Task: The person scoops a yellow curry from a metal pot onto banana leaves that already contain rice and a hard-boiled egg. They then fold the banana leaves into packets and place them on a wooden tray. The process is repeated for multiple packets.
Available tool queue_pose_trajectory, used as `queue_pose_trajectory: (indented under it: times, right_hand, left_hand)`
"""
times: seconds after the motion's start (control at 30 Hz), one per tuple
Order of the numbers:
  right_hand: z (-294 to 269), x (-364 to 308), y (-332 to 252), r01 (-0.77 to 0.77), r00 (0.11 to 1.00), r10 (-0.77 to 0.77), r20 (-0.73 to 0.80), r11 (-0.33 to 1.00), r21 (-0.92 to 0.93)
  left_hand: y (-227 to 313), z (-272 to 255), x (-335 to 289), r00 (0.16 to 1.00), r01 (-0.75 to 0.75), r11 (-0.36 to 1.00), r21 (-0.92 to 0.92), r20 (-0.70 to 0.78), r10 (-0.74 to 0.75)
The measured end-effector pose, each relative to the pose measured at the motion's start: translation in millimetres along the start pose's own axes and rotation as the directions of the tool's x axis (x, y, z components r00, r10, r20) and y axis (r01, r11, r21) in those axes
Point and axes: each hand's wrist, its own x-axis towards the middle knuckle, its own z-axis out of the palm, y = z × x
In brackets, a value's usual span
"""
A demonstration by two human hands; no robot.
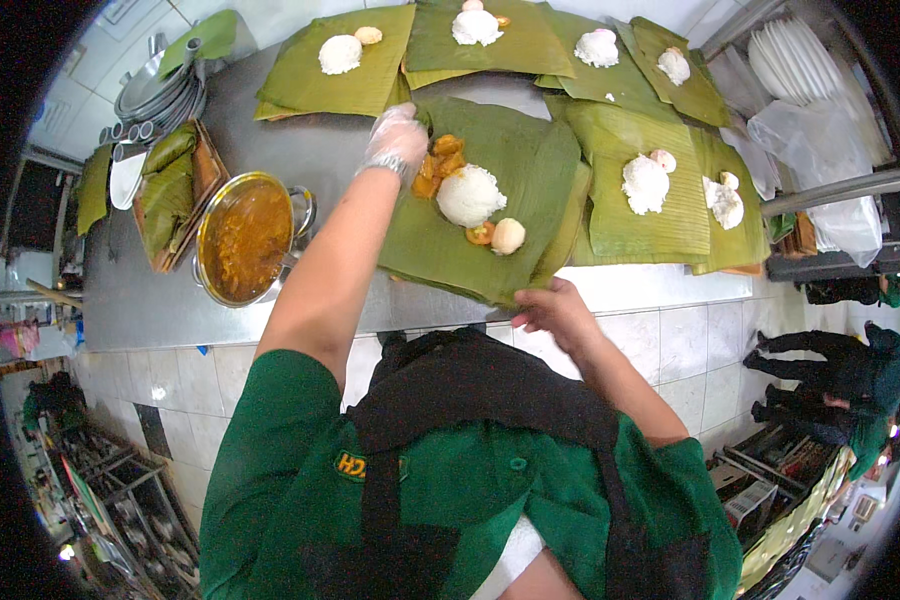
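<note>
Includes seven rounded mounds of white rice (472,195), one round metal pot (305,212) of orange-brown stew (242,245), one plastic-gloved left hand (398,136), one bare right hand (560,314).

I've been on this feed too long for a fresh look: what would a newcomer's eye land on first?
Probably the broad green leaf mid-counter, with its white rice mound and orange-brown chunks left of the rice. The gloved left hand is at its upper-left edge, the right hand by its lower-right edge. Next, the pot of orange-brown stew on the left.
</note>
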Motion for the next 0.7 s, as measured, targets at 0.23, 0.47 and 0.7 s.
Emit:
queue_pose_trajectory:
  times: [0.23,0.47,0.7]
  right_hand:
    - [17,9,5,0.462,0.829,-0.091,0.552,0.669,-0.582]
    - [-62,5,-87,0.348,0.935,-0.216,0.281,0.713,-0.609]
    - [-28,168,-178,0.359,0.697,-0.682,0.221,0.065,-0.931]
  left_hand:
    - [23,-19,-44,0.892,-0.334,0.938,0.095,-0.29,0.347]
    - [-41,2,-226,0.946,0.318,0.576,-0.753,0.207,-0.252]
    - [-31,28,-214,0.724,0.689,0.171,-0.704,0.677,-0.131]
